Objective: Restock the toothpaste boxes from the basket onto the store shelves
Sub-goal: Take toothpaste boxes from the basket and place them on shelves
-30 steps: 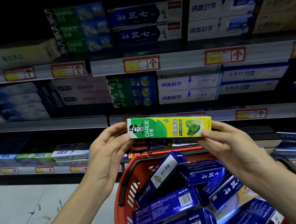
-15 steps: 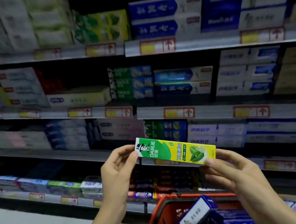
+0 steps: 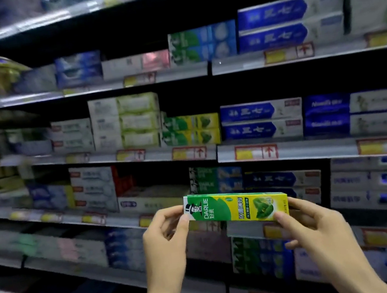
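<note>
Both hands carry one green-and-yellow toothpaste box (image 3: pixel 235 207), level and print-out, in front of the shelves (image 3: pixel 315 151) but touching none of them. My left hand (image 3: pixel 163 242) pinches the logo end, and my right hand (image 3: pixel 311 226) takes the leaf end with the thumb on the front and its fingers (image 3: pixel 298 204) behind, so both sets of fingers are clamped on the box. The basket is out of view.

I read the step as finding this box its slot. A matching stack (image 3: pixel 191 130), two boxes high, sits on the shelf above and a little left of my hands, between a pale stack (image 3: pixel 125 123) and the blue boxes (image 3: pixel 261 120). The pale stack stands three high, so I judge a third box fits.

I would lift the box straight up, keeping it level with the logo to the left as on the stack. Then I'd land it on the top box and push it back until the fronts line up. Since the left of the view is smeared, I would let it settle before committing. Loosen one end at a time so the two boxes below don't shift.
</note>
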The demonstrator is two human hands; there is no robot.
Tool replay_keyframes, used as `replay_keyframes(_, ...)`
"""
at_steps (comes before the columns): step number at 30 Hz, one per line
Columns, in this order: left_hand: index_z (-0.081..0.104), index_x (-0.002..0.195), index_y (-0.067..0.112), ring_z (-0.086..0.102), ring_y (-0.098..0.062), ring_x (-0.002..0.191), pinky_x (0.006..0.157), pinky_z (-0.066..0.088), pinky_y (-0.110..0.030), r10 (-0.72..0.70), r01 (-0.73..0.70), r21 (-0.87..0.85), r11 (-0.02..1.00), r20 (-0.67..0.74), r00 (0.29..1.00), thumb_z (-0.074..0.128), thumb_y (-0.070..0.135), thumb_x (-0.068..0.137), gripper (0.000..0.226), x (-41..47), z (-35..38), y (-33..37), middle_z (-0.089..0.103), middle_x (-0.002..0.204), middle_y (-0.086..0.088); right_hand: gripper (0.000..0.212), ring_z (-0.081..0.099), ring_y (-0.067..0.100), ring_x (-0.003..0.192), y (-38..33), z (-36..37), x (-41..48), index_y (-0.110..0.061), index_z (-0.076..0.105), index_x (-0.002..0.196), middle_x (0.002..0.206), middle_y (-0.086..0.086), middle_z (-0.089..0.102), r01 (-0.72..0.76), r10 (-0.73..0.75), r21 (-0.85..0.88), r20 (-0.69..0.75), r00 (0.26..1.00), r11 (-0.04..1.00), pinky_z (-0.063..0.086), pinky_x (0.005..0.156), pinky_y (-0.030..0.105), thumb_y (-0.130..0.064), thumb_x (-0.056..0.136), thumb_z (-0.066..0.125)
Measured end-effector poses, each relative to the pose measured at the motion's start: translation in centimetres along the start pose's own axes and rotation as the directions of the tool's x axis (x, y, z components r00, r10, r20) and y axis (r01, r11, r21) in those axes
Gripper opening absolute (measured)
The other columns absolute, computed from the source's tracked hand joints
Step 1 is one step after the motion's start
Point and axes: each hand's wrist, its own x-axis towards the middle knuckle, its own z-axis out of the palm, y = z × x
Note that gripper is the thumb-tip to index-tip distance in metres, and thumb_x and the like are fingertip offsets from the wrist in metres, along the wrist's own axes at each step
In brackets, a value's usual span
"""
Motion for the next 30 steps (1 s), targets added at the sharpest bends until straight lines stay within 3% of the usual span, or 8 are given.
replay_keyframes(6, 0.078, 0.095, 0.023, 0.073, -0.001, 0.087, 0.077, 0.055, -0.015, 0.072, -0.07, 0.059, 0.996, -0.026, 0.997, 0.077, 0.009, 0.091, 0.015, 7.2, -0.4, 3.1, 0.079, 0.089, 0.012, 0.037, 0.072, -0.004, 0.086, -4.4, 3.1, 5.0, -0.036, 0.07, 0.128, 0.097, -0.023, 0.076, 0.138, -0.14, -0.076, -0.023, 0.99, 0.988, 0.06, 0.059, 0.022, -0.027, 0.093, 0.076)
replay_keyframes(10, 0.079, 0.093, 0.029, 0.072, 0.0, 0.087, 0.081, 0.054, -0.021, 0.09, -0.083, 0.107, 0.991, -0.058, 0.994, 0.08, 0.013, 0.09, 0.016, 12.1, -0.5, 3.7, 0.078, 0.088, 0.016, 0.04, 0.07, 0.004, 0.091, -6.0, 5.3, 9.1, -0.034, 0.071, 0.132, 0.101, -0.019, 0.073, 0.201, -0.214, -0.165, -0.067, 0.974, 0.966, 0.062, 0.082, 0.038, -0.039, 0.092, 0.075)
replay_keyframes(14, 0.079, 0.087, 0.032, 0.072, -0.001, 0.082, 0.078, 0.055, -0.024, 0.099, -0.085, 0.126, 0.988, -0.107, 0.989, 0.08, 0.015, 0.09, 0.018, 17.6, 0.1, 3.6, 0.078, 0.083, 0.017, 0.039, 0.067, 0.004, 0.093, -7.0, 7.7, 14.3, -0.031, 0.073, 0.13, 0.1, -0.015, 0.072, 0.28, -0.311, -0.248, -0.099, 0.945, 0.927, 0.058, 0.087, 0.042, -0.039, 0.092, 0.076)
replay_keyframes(18, 0.081, 0.086, 0.029, 0.072, -0.003, 0.083, 0.067, 0.049, -0.013, 0.128, -0.104, 0.173, 0.98, -0.138, 0.982, 0.081, 0.017, 0.089, 0.013, 22.3, 1.3, 3.9, 0.078, 0.081, 0.015, 0.03, 0.068, 0.002, 0.091, -7.7, 9.6, 18.8, -0.027, 0.079, 0.119, 0.096, -0.017, 0.076, 0.339, -0.387, -0.298, -0.118, 0.915, 0.892, 0.057, 0.082, 0.032, -0.037, 0.091, 0.078)
replay_keyframes(21, 0.083, 0.085, 0.028, 0.069, 0.0, 0.082, 0.059, 0.045, -0.011, 0.164, -0.117, 0.263, 0.958, -0.164, 0.973, 0.082, 0.022, 0.088, 0.007, 25.2, 2.3, 4.1, 0.077, 0.082, 0.015, 0.023, 0.067, 0.0, 0.088, -7.8, 11.0, 21.5, -0.024, 0.081, 0.112, 0.09, -0.02, 0.073, 0.354, -0.413, -0.306, -0.151, 0.898, 0.883, 0.06, 0.081, 0.035, -0.035, 0.092, 0.078)
replay_keyframes(25, 0.082, 0.078, 0.028, 0.071, -0.008, 0.08, 0.065, 0.049, -0.021, 0.194, -0.124, 0.318, 0.94, -0.2, 0.96, 0.084, 0.019, 0.085, 0.012, 28.4, 3.6, 3.6, 0.076, 0.077, 0.012, 0.012, 0.068, 0.009, 0.078, -7.0, 12.5, 24.7, -0.023, 0.08, 0.097, 0.078, -0.014, 0.071, 0.308, -0.389, -0.359, -0.179, 0.904, 0.881, 0.061, 0.073, 0.039, -0.033, 0.094, 0.076)
replay_keyframes(27, 0.083, 0.082, 0.023, 0.07, -0.009, 0.079, 0.063, 0.047, -0.019, 0.206, -0.117, 0.36, 0.926, -0.22, 0.953, 0.084, 0.019, 0.085, 0.005, 29.1, 3.9, 3.1, 0.075, 0.076, 0.01, 0.011, 0.068, 0.016, 0.077, -6.4, 13.0, 25.6, -0.022, 0.08, 0.097, 0.079, -0.007, 0.073, 0.27, -0.359, -0.371, -0.196, 0.912, 0.889, 0.06, 0.07, 0.042, -0.032, 0.093, 0.076)
replay_keyframes(30, 0.084, 0.093, 0.015, 0.069, -0.013, 0.08, 0.072, 0.047, -0.02, 0.203, -0.096, 0.405, 0.909, -0.228, 0.952, 0.083, 0.015, 0.086, 0.006, 29.6, 4.1, 2.2, 0.078, 0.086, 0.002, 0.009, 0.067, 0.019, 0.073, -5.2, 13.2, 26.0, -0.025, 0.078, 0.092, 0.076, -0.006, 0.072, 0.221, -0.316, -0.384, -0.203, 0.927, 0.896, 0.059, 0.067, 0.04, -0.034, 0.093, 0.076)
